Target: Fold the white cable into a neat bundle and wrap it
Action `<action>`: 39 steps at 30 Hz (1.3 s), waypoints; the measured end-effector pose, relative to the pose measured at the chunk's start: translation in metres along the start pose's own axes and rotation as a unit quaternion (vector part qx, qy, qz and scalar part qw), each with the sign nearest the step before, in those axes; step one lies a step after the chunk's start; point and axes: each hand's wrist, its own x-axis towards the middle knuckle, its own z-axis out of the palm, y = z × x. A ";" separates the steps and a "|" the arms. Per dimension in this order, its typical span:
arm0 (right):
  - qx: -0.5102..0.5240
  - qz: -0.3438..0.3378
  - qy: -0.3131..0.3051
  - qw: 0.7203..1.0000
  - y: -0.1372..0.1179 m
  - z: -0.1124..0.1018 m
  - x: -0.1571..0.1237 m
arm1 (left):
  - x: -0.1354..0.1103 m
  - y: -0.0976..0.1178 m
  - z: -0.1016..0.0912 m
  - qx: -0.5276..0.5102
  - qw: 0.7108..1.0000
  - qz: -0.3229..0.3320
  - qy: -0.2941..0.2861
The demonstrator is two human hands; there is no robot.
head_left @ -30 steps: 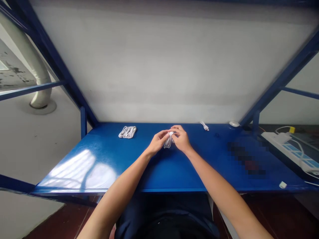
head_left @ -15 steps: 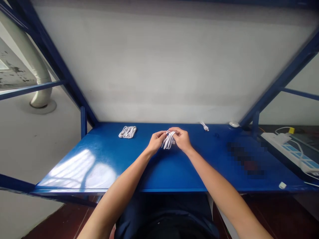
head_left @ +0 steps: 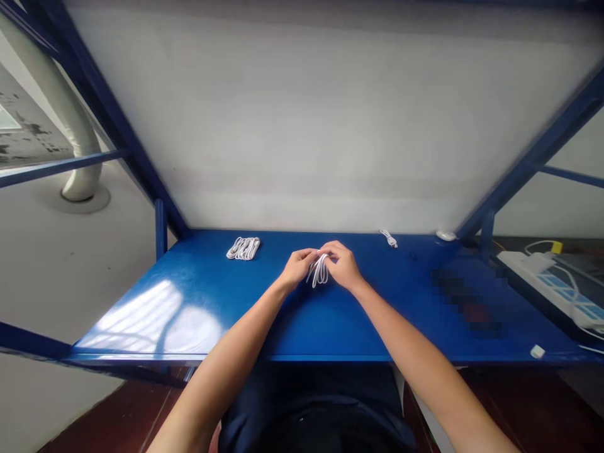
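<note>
Over the middle of the blue table (head_left: 330,314), my left hand (head_left: 296,268) and my right hand (head_left: 343,266) meet around a looped white cable (head_left: 319,272). Both hands pinch its top with curled fingers, and the loops hang down between them just above the tabletop. A second white cable (head_left: 243,248), coiled into a flat bundle, lies at the back left of the table, well apart from my hands.
A small white cable piece (head_left: 389,238) and a small white oval object (head_left: 445,235) lie at the back right. A white power strip (head_left: 552,284) sits on the dark surface to the right. A small white object (head_left: 536,351) rests near the front right edge. Blue frame struts rise on both sides.
My hands stay together at the same spot, with fingers shifting on the cable; its loops hang a little lower and closer together. The camera view has shifted slightly.
</note>
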 end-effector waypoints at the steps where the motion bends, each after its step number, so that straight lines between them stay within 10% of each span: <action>1: -0.013 -0.010 -0.001 1.000 0.000 0.000 0.000 | 0.000 -0.001 0.001 0.008 1.000 -0.001 -0.009; 9: -0.019 0.078 0.060 0.995 0.005 0.002 0.001 | -0.008 0.002 0.006 0.050 0.987 0.014 -0.149; 17: 0.092 0.227 0.059 0.968 0.002 0.001 0.005 | -0.004 -0.005 0.003 0.094 0.990 0.057 -0.083; 24: 0.016 0.193 0.055 0.979 0.009 0.002 0.004 | 0.000 -0.012 0.001 0.082 0.992 0.089 -0.038; 39: 0.242 0.300 0.019 0.923 -0.001 0.001 0.005 | -0.007 0.004 0.003 0.063 0.993 0.081 -0.057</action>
